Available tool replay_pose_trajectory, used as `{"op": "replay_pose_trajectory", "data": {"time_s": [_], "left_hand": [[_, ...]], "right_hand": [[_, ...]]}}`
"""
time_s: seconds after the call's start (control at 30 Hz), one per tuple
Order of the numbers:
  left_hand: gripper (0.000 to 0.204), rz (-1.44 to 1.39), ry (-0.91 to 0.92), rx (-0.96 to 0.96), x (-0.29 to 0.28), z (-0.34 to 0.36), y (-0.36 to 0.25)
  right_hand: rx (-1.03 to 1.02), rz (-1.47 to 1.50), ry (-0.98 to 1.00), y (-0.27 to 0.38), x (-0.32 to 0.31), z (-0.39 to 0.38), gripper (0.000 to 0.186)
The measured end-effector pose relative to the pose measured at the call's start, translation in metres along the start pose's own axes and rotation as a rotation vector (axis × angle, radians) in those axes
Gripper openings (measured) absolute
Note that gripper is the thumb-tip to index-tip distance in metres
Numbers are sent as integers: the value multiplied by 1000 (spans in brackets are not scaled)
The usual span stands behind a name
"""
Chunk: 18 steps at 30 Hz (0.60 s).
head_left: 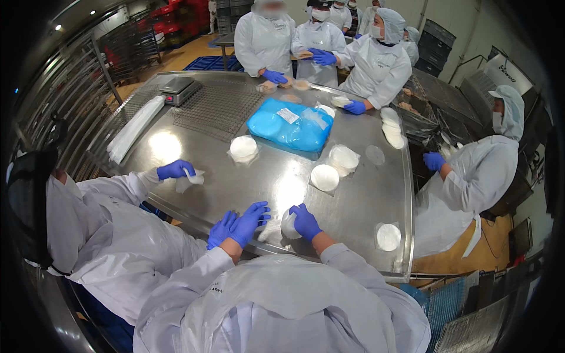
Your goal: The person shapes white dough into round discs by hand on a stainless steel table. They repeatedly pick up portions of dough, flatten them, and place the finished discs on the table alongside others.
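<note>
My left hand [246,226], in a blue glove, is over the steel table [218,167] near its front edge, fingers stretched apart and nothing in them. A co-worker's gloved hand [219,232] is just left of it. My right hand [303,220], also gloved, grips a white round sheet or thin stack [288,226] to the right of my left hand; its fingertips are partly hidden. Ahead of it lie white disc stacks [324,178] on clear film, with others [243,148] farther left and another [388,237] to the right.
A blue plastic package [282,132], a scale [179,88], wire grids [209,109] and white strips [135,126] lie on the table. Co-workers stand at left [123,241], right [471,176] and far side [371,67]; the left one's other hand [173,170] holds white film. Racks [100,65] stand left.
</note>
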<state>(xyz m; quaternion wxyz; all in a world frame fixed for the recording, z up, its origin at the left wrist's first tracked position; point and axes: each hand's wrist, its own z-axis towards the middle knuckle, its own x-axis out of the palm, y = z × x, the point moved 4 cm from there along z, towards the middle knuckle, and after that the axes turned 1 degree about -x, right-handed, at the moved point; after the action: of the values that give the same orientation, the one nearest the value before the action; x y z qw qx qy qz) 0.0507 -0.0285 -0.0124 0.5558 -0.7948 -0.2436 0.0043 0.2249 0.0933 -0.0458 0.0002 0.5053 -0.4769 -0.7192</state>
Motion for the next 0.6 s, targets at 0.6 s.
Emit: {"op": "replay_pose_trajectory", "data": {"time_s": [0.6], "left_hand": [[84,737,-135,438,24,26,20]], "right_hand": [[-111,931,118,4,1,21,38]]}}
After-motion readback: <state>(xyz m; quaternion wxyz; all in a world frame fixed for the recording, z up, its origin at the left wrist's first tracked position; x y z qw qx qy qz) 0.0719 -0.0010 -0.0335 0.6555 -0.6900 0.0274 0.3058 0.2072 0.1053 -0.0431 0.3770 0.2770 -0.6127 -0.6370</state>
